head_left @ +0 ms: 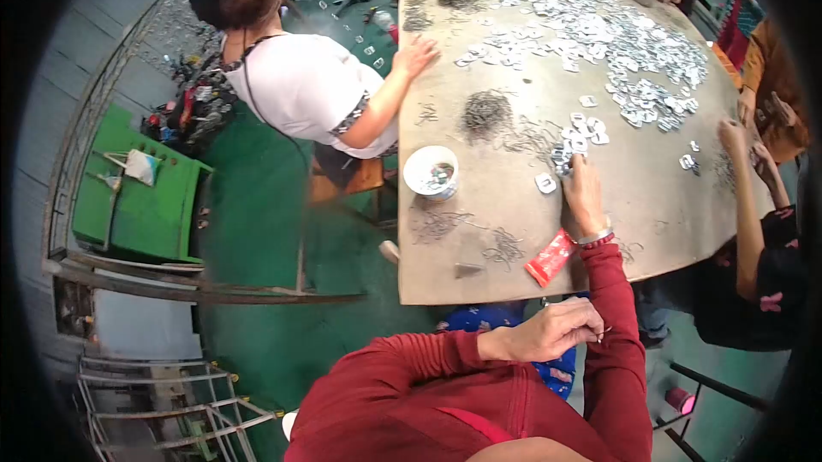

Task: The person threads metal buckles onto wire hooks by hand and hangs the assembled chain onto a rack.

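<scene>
My right hand (584, 196) reaches across the table, its fingertips bent down and closed at the near edge of a small heap of flat silvery metal buckles (587, 128). Its fingertips partly hide the buckle they grip. A single buckle (545, 183) lies just left of that hand. My left hand (555, 330) is in front of my body, below the table edge and beside my right sleeve. Thumb and fingers pinch a small thin piece that looks like wire. By my right wrist lies a red packet (550, 258).
The tabletop (514, 205) carries a large spread of buckles (634, 42), a dark heap of wire pieces (486, 112), loose wires (503, 245) and a white tub (431, 172) with small parts inside. A person in white (308, 85) sits at left; other people's hands work around the far and right edges.
</scene>
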A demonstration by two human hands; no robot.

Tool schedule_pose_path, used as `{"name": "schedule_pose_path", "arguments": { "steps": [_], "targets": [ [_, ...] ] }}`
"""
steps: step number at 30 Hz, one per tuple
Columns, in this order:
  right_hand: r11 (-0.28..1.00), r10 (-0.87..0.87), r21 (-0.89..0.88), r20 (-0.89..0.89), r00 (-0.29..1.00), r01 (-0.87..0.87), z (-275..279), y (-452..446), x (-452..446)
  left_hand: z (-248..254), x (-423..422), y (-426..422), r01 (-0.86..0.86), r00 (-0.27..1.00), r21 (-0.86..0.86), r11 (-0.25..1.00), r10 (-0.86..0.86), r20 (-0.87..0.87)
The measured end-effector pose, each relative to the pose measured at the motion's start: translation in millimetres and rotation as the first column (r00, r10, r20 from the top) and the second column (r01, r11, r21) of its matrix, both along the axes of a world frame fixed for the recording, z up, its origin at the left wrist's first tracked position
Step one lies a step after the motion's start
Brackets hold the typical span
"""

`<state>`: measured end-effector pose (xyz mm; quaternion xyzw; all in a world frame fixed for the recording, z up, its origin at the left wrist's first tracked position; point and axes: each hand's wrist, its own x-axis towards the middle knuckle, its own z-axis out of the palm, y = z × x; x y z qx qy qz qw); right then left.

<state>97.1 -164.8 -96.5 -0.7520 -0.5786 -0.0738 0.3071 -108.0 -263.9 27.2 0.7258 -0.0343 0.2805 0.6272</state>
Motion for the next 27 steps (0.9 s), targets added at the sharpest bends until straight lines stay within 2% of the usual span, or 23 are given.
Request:
{"name": "schedule_pose_path", "arguments": {
  "steps": [2, 7, 8, 11, 12, 15, 18, 21, 22, 23, 24, 25, 26, 27],
  "targets": [
    [0.999, 0.029, 0.017, -0.026, 0.999, -0.028, -9.9, 2.6, 1.2, -1.4, -4.8, 1.6, -0.008, 1.0, -0.007, 1.0, 0.008, 0.008],
    [0.997, 0.005, -0.076, -0.121, 0.993, -0.014, 24.9, -32.1, 2.2, 8.0, -2.6, 8.1, -0.044, 0.997, 0.048, 0.998, 0.04, 0.071],
    [0.995, -0.087, -0.074, -0.205, 0.975, 0.073, 34.4, -41.0, 0.7, 1.2, -3.9, 4.2, -0.041, 0.999, -0.003, 0.999, 0.041, 0.03],
    [0.991, -0.114, -0.119, -0.528, 0.842, 0.06, 67.6, -73.1, 5.2, 4.0, -5.6, 2.3, -0.07, 0.997, 0.015, 0.997, 0.069, 0.035],
    [1.0, -0.017, 0.008, -0.579, 0.815, 0.026, 76.1, -86.7, 7.9, 3.8, -5.5, 1.1, -0.086, 0.996, 0.022, 0.996, 0.085, 0.037],
    [0.996, -0.041, 0.038, -0.635, 0.771, 0.084, 118.0, -127.7, -1.9, 1.4, -5.2, -1.5, -0.107, 0.993, 0.035, 0.994, 0.105, 0.057],
    [0.981, 0.017, 0.118, -0.841, 0.541, 0.153, 137.6, -160.8, -22.2, 6.7, -7.4, -0.7, -0.134, 0.987, 0.084, 0.987, 0.125, 0.101],
    [0.935, 0.219, 0.296, -0.915, 0.338, 0.197, 147.6, -185.2, -51.1, 15.4, -8.0, 4.7, -0.167, 0.985, 0.178, 0.97, 0.155, 0.08],
    [0.928, 0.208, 0.289, -0.926, 0.315, 0.236, 153.4, -190.4, -63.0, 18.3, -8.5, 4.0, -0.168, 0.986, 0.201, 0.965, 0.16, 0.054],
    [0.922, 0.169, 0.292, -0.894, 0.416, 0.253, 151.6, -197.0, -69.7, 20.5, -7.2, 2.0, -0.188, 0.982, 0.182, 0.965, 0.184, 0.037],
    [0.928, 0.119, 0.262, -0.882, 0.456, 0.265, 162.3, -203.6, -80.8, 19.5, -6.5, 0.8, -0.188, 0.98, 0.177, 0.966, 0.196, -0.028],
    [0.936, 0.059, 0.22, -0.869, 0.492, 0.276, 175.5, -209.1, -91.6, 14.4, -2.5, 0.5, -0.194, 0.979, 0.181, 0.964, 0.201, -0.021],
    [0.924, 0.047, 0.235, -0.854, 0.519, 0.302, 176.7, -213.4, -97.9, 17.2, -0.2, 0.4, -0.219, 0.975, 0.208, 0.953, 0.221, 0.012],
    [0.91, 0.045, 0.261, -0.834, 0.549, 0.321, 174.8, -216.6, -101.7, 11.5, 2.6, -0.2, -0.227, 0.971, 0.192, 0.955, 0.236, -0.026]
  ]
}}
